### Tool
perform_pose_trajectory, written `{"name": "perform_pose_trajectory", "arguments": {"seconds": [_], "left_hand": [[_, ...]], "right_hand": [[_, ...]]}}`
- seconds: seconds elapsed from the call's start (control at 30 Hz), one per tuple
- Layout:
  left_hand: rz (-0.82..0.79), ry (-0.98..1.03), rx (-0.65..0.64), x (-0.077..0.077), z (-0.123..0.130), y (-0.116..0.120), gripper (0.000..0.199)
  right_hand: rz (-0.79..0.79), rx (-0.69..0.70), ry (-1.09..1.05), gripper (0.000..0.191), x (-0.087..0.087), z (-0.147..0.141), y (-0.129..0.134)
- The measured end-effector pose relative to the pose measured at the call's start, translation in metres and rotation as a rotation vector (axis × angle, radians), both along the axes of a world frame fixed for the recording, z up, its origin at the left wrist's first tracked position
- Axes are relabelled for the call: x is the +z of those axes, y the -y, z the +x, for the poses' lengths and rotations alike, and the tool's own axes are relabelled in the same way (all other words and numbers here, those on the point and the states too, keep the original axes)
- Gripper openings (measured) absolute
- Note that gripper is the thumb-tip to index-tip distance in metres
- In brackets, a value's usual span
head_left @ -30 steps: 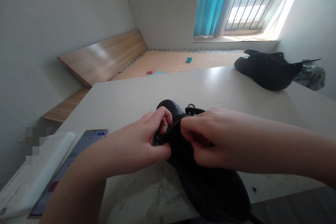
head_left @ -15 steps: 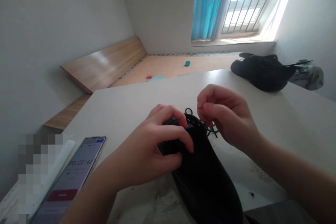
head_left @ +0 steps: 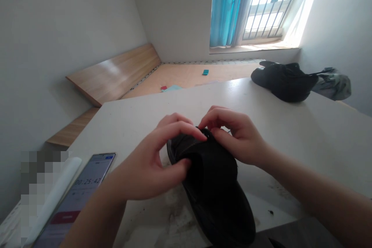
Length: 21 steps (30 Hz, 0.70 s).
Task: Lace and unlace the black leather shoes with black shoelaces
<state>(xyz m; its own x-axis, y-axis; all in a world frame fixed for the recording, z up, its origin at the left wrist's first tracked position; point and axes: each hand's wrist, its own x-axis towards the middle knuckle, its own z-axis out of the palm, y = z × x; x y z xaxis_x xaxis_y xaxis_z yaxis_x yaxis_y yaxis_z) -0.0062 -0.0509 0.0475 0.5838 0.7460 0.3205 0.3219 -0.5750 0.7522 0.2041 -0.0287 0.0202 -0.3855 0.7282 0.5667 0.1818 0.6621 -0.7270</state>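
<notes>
A black shoe (head_left: 222, 174) stands on the white table, its toe pointing away from me and its opening towards me. My left hand (head_left: 162, 155) grips it from the left, with the thumb at the opening and the fingertips on the tongue near the eyelets. At the right eyelet edge, my right hand (head_left: 232, 130) has thumb and forefinger closed in a pinch on the black shoelace (head_left: 227, 130). Most of the lace is hidden behind the fingers.
On the left lie a phone (head_left: 84, 193) showing a timer and a white rod-like object (head_left: 56, 197). A black bag-like item (head_left: 286, 81) sits at the table's far right. Dark smudges mark the white table (head_left: 139, 120) near the shoe.
My right hand has moved left and down onto the eyelets. The shoe's tongue and opening now show, where my left fingers were curled over them, and the left fingers have shifted.
</notes>
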Motion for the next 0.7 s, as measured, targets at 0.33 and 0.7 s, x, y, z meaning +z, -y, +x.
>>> {"name": "perform_pose_trajectory", "arguments": {"seconds": [0.33,0.7], "left_hand": [[0.011,0.135,0.161,-0.007,0.015,0.003,0.008],[-0.026,0.23,0.326,-0.012,0.011,0.004,0.022]], "right_hand": [[-0.21,0.008,-0.082,0.012,-0.008,-0.002,-0.008],[-0.301,0.399,0.098,0.017,0.014,0.018,-0.007]]}}
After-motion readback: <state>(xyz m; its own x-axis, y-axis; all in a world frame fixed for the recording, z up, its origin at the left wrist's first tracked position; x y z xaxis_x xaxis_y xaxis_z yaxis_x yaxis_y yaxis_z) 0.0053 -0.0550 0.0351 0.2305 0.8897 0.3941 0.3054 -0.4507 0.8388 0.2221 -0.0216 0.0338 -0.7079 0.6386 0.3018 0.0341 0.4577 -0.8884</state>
